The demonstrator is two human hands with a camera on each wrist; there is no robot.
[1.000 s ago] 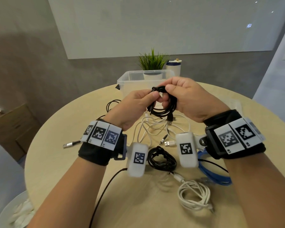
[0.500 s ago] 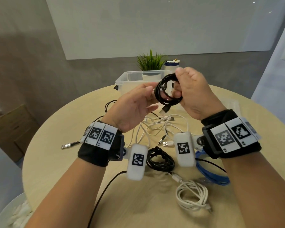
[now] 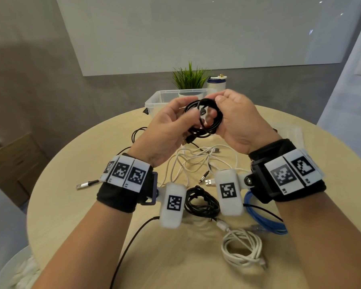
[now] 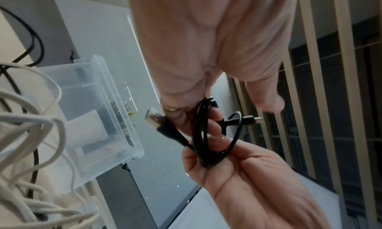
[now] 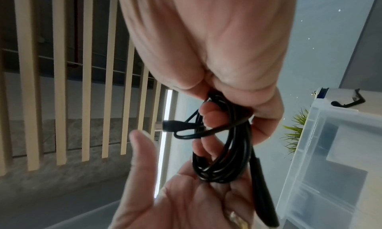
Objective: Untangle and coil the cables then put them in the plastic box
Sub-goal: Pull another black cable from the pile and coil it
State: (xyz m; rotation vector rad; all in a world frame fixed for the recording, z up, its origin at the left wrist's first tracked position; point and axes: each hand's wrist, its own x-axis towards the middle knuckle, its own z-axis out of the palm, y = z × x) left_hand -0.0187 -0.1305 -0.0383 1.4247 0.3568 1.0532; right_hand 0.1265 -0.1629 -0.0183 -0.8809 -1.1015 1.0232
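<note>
head view: a small black usb cable coil (image 3: 204, 119) is held up in the air between both hands, above the round wooden worktop (image 3: 75, 184) and just in front of the clear plastic box (image 3: 154, 101). the left hand (image 3: 165, 132) is curled under the coil with its fingers hooked into the loops, and the right hand (image 3: 238, 119) is closed over the coil's right side and top. a loose tangle of white cables (image 3: 196, 161) is spread on the worktop below the hands. nearer the body, a coiled black cable (image 3: 202, 202), a coiled white cable (image 3: 242, 249) and a blue cable (image 3: 263, 220) are laid out. a potted plant (image 3: 189, 80) and a white bottle (image 3: 216, 83) are seen behind the box.

left wrist view: the coil (image 4: 201, 134) is pinched by the left hand (image 4: 206, 52) at the top and gripped from below by the right hand (image 4: 248, 175). one usb-a plug (image 4: 153, 118) is stuck out towards the box (image 4: 115, 101), and a smaller plug (image 4: 251, 118) is pointed the other way.

right wrist view: the coil (image 5: 223, 150) is clamped by the right hand (image 5: 217, 52), fingers (image 5: 209, 111) wrapped round the strands. it's cradled in the left hand (image 5: 186, 199), thumb stuck out free. the box (image 5: 330, 150) is at the right edge.
</note>
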